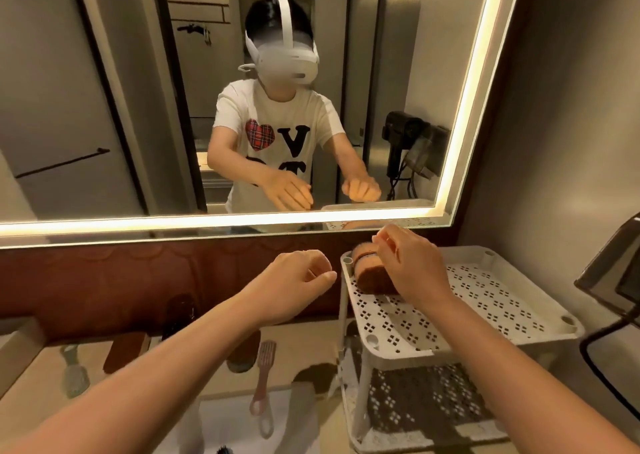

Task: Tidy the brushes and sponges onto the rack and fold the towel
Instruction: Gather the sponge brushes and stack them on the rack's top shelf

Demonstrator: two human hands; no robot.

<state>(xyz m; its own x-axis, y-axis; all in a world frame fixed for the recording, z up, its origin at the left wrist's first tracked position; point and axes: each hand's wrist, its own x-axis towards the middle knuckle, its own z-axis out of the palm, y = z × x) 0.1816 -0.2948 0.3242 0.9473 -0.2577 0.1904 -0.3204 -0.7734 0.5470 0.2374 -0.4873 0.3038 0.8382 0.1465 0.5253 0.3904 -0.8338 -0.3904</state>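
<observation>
A white rack with perforated shelves stands at the right. A brown sponge with a dark band lies in the far left corner of its top shelf. My right hand is over the sponge's right end, fingers curled onto it. My left hand hovers just left of the rack, loosely closed and holding nothing. On the counter below lie a grey-handled brush, a brown brush, a dark brush and a pink brush. A white towel lies at the bottom, partly hidden by my left forearm.
A lit mirror fills the wall ahead and reflects a person in a white T-shirt and headset. A dark appliance with a cord hangs at the right edge beside the rack. The rack's lower shelf is in shadow.
</observation>
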